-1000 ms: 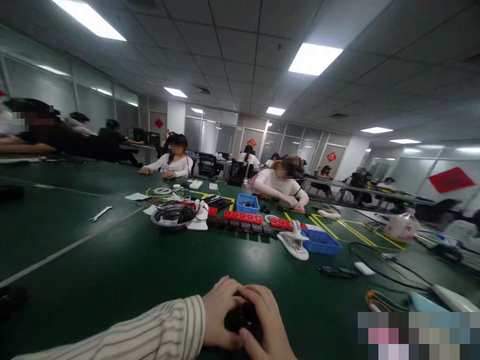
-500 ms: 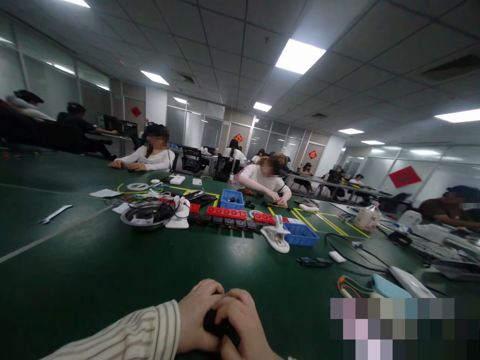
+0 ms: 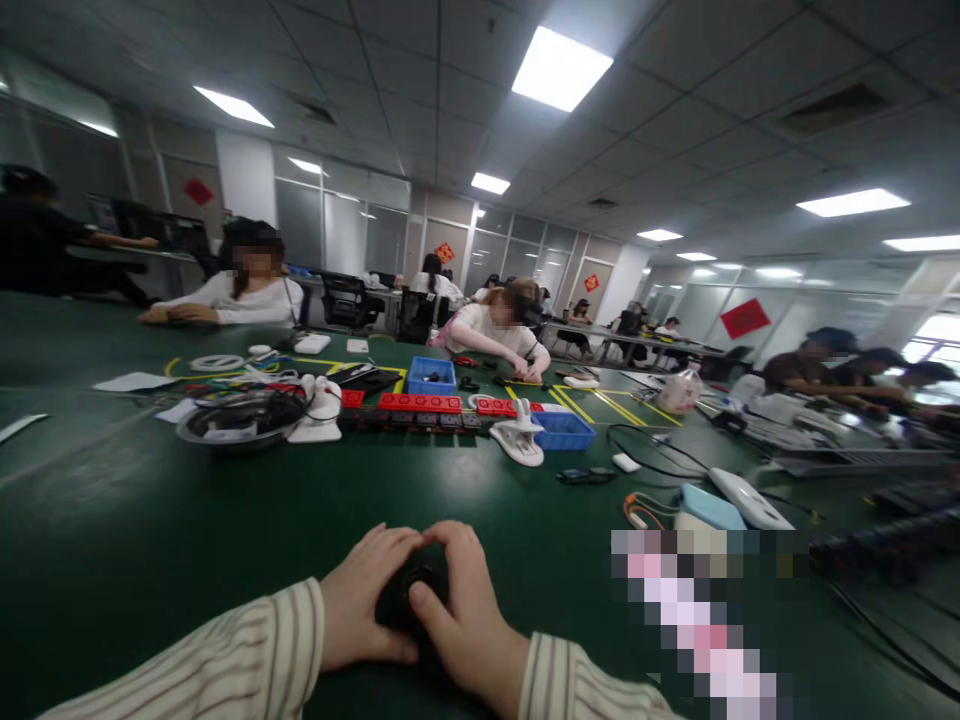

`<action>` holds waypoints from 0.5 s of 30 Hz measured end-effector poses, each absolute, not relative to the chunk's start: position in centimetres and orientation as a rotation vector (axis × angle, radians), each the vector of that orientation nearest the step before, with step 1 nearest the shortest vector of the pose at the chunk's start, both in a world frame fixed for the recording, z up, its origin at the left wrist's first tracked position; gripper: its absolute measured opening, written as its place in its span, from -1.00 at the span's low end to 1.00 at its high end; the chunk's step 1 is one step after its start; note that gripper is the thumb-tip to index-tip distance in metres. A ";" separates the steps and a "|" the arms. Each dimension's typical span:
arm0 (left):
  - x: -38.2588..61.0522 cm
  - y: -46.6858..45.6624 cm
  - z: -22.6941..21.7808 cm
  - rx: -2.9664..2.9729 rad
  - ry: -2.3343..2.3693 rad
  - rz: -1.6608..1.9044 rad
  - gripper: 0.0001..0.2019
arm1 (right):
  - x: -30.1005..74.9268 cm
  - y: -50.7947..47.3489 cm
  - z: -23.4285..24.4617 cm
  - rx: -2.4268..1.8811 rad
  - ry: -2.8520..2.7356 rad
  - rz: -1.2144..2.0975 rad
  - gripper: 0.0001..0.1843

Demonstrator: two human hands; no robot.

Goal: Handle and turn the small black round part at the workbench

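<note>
Both my hands are around a black rounded object (image 3: 401, 598) with a ring-shaped part on its face, low on the green table. Its exact kind I cannot make out. My left hand (image 3: 367, 600) grips its left side, thumb at the bottom and fingers over the top. On the other side, my right hand (image 3: 469, 610) curls around it, with the thumb pressed near the ring. Beyond the hands stand a white clip base (image 3: 517, 440), a blue bin (image 3: 562, 432) and a row of red block-like parts (image 3: 420, 403).
A metal bowl (image 3: 225, 425) of cables and a white stand (image 3: 315, 415) lie left of the middle. To the right are a black cable (image 3: 652, 455), a light-blue box (image 3: 711, 508) and a white device (image 3: 750, 498). A co-worker (image 3: 487, 325) sits across the table.
The hands have spread a little apart around the black object, so more of it and its ring shows. The whole view has swung to the right.
</note>
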State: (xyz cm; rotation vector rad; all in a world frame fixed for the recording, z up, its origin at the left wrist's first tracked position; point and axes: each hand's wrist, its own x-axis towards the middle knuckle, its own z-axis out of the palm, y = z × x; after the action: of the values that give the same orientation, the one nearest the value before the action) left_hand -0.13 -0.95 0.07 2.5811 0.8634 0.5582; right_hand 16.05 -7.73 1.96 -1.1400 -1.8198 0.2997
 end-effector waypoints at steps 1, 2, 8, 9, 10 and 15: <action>-0.1 -0.9 0.0 2.592 0.849 0.542 -0.24 | 16.0 -7.8 2.0 -1.179 -1.822 0.289 -0.65; -0.1 -0.8 -0.1 2.610 0.818 0.520 -0.35 | 15.9 -7.8 2.1 -1.228 -1.837 0.274 -0.65; 0.2 -0.6 0.2 2.669 0.748 0.552 -0.61 | 15.7 -7.5 2.3 -1.418 -2.010 0.161 -0.59; 0.3 -0.6 0.2 2.670 0.750 0.557 -0.62 | 15.7 -7.4 2.2 -1.423 -2.025 0.146 -0.60; 0.3 -0.5 0.2 2.672 0.752 0.555 -0.63 | 15.7 -7.4 2.1 -1.421 -2.035 0.133 -0.61; -0.1 0.0 -1.1 2.665 0.771 0.587 -0.65 | 16.0 -7.2 1.7 -1.381 -2.068 0.097 -0.60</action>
State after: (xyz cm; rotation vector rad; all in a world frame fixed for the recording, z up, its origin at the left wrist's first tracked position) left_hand -0.09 0.02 -1.09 2.6651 0.7712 0.5867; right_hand 15.96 -7.23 1.69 -1.3807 -2.0680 0.0967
